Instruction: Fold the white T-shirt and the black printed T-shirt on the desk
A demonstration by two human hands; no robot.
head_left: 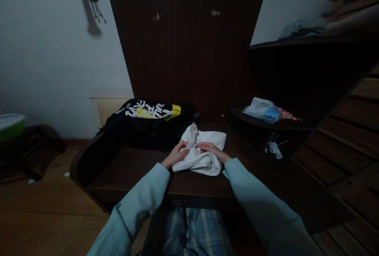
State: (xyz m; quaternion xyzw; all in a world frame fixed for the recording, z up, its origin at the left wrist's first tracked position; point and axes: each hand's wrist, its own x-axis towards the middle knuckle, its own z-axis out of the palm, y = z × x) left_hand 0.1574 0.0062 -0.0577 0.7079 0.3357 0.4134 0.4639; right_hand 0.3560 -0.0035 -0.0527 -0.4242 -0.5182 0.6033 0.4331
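A crumpled white cloth point(197, 163) lies on the dark wooden desk, its folds bunched up in the middle. My left hand point(177, 154) grips the cloth at its left side, fingers curled into the fabric. From the right, my right hand point(214, 151) holds the middle folds, with its fingertips partly hidden in the cloth. The two hands are a short way apart. Just behind the cloth and to its left is a folded black garment point(154, 124) with white and yellow print.
The desk point(133, 169) has a raised, curved left end. At right, a corner shelf point(237, 114) bears a plastic packet point(262, 109) and a pink patterned item point(288, 114). A tall dark panel point(189, 51) rises behind. A green-and-white basin point(12, 128) stands far left.
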